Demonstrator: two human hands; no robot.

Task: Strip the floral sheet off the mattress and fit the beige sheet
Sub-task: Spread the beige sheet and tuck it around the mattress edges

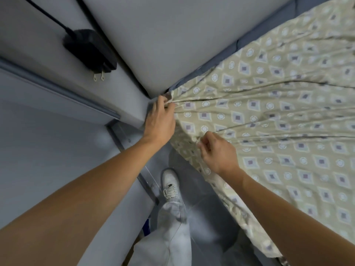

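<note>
At the mattress corner, our left hand [159,120] pinches the bunched beige patterned cotton sheet [269,116] (creases fan outward). Along the near edge, our right hand [219,152] grips a fold.

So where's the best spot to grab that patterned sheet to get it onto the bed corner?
Probably right at the bunched corner, where the left hand already pinches the patterned sheet against the headboard, coming from the bed's side. The folds fan out from that point, so pulling there moves the whole corner. The right hand pinches the hanging side edge, steadying it.
</note>
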